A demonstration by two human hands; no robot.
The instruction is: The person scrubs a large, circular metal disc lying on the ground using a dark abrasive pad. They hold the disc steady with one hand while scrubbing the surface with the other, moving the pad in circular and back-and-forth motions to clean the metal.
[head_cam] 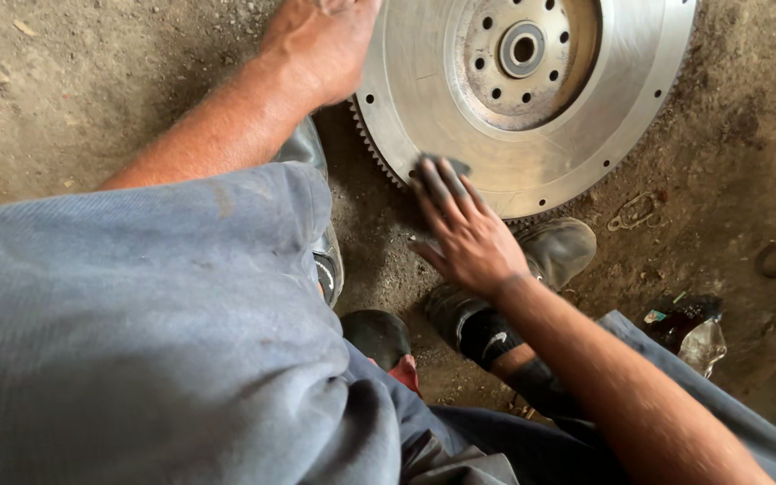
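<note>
Two hands work one toothed steel flywheel point(532, 99) at upper centre on the dirt floor point(74, 99): left hand point(321, 45) grips its rim, right hand point(462, 229) presses a dark pad point(446, 163) flat; judged heavy, rigid, best held by the rim.

1 flywheel point(532, 99), 2 hands point(469, 233), 2 shoes point(532, 269)
</note>
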